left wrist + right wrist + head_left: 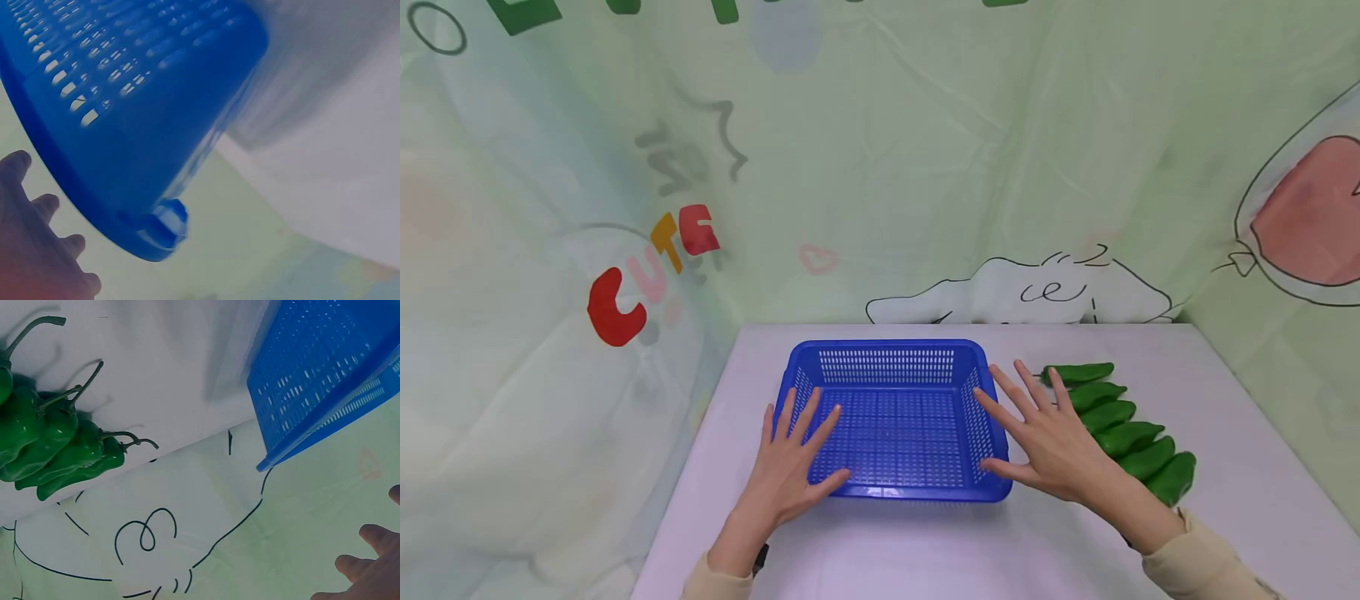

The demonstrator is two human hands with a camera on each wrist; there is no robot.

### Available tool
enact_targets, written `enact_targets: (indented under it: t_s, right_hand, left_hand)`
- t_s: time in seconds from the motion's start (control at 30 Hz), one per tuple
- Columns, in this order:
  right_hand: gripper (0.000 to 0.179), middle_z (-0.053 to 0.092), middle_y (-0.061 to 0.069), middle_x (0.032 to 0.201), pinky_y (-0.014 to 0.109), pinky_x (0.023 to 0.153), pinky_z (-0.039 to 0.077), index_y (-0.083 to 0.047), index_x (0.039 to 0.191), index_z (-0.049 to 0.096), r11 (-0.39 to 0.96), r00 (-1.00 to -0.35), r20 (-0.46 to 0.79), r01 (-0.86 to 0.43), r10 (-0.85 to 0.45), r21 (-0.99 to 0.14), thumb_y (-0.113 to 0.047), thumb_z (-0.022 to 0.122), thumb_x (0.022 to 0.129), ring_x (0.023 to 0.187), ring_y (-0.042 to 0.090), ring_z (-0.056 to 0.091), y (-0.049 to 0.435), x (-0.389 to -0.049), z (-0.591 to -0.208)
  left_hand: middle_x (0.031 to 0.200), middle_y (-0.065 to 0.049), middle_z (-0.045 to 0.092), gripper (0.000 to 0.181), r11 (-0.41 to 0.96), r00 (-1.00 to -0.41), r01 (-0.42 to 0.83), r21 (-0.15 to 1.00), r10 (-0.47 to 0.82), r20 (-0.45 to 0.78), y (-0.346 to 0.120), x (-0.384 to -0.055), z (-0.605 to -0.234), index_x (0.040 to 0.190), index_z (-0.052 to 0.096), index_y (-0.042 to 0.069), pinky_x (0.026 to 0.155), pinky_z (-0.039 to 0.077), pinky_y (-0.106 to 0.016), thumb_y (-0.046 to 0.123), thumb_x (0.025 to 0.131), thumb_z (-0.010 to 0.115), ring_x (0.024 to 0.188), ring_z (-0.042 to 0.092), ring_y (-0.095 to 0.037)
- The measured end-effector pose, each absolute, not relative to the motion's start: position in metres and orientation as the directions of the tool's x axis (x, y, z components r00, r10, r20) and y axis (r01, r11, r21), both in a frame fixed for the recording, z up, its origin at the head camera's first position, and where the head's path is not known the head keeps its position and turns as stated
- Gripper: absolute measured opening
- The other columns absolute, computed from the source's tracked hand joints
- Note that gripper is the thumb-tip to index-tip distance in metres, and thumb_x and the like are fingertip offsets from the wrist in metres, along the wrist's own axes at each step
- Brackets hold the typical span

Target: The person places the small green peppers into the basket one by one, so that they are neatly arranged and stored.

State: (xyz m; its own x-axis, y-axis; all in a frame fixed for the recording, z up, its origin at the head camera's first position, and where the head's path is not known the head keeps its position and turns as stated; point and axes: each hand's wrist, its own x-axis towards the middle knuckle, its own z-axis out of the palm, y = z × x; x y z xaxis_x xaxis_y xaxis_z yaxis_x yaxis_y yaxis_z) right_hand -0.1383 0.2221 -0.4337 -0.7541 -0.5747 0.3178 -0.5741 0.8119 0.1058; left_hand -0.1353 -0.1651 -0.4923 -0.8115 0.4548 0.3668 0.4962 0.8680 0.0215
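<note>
A blue plastic basket (887, 492) with slotted walls stands on the table, and its inside shows nothing in it. Over its left front side my left hand (790, 471) is held with fingers spread and nothing in them. My right hand (1052, 442) hovers by the basket's right wall, fingers likewise splayed, overlapping some green peppers (1123, 437) in the head view. Several of these peppers lie in a slanting row to the right of the basket. In the right wrist view their curled stems point toward the basket (312, 381).
The pale table (887, 558) has its far edge against a printed cloth backdrop (880, 167). More cloth hangs along the left and right sides. A dark band (761, 558) sits at the left wrist.
</note>
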Motion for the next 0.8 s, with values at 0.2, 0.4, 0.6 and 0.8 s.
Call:
enact_targets:
  t_s: [0.2,0.4,0.6,0.8]
  right_hand:
    - [0.09,0.029,0.02,0.157,0.066,0.115,-0.004,-0.014,0.147,0.046,0.819,-0.757,0.334,-0.566,-0.562,0.096,-0.08,0.04,0.085,0.148,0.043,0.008,0.23,-0.141,-0.44]
    - [0.088,0.029,0.02,0.157,0.065,0.115,-0.003,-0.014,0.146,0.046,0.819,-0.754,0.348,-0.567,-0.558,0.085,-0.071,0.059,0.08,0.148,0.042,0.009,0.234,-0.142,-0.444]
    - [0.088,0.028,0.02,0.157,0.065,0.116,-0.003,-0.013,0.147,0.045,0.822,-0.759,0.346,-0.564,-0.552,0.073,-0.068,0.062,0.08,0.149,0.041,0.007,0.237,-0.141,-0.444]
    - [0.087,0.028,0.02,0.157,0.065,0.116,-0.002,-0.014,0.148,0.043,0.831,-0.771,0.345,-0.554,-0.536,0.053,-0.069,0.059,0.083,0.15,0.04,0.005,0.24,-0.14,-0.443]
  left_hand:
    - [0.162,-0.014,0.021,0.084,0.905,-0.868,0.415,0.099,0.361,0.34,-0.172,-0.123,-0.502,0.153,0.037,0.021,0.111,0.01,-0.071,0.071,0.087,0.047,0.147,0.011,-0.046]
    - [0.161,-0.015,0.024,0.083,0.926,-0.895,0.343,0.158,0.271,0.354,-0.177,-0.118,-0.509,0.152,0.04,0.019,0.112,0.01,-0.069,0.065,0.084,0.055,0.147,0.012,-0.046]
    - [0.159,-0.015,0.03,0.082,0.935,-0.906,0.292,0.201,0.203,0.372,-0.181,-0.113,-0.515,0.15,0.044,0.018,0.112,0.013,-0.069,0.064,0.083,0.058,0.146,0.016,-0.047]
    - [0.157,-0.014,0.035,0.08,0.94,-0.918,0.249,0.235,0.152,0.366,-0.184,-0.11,-0.523,0.148,0.046,0.016,0.111,0.016,-0.068,0.062,0.084,0.059,0.144,0.019,-0.048]
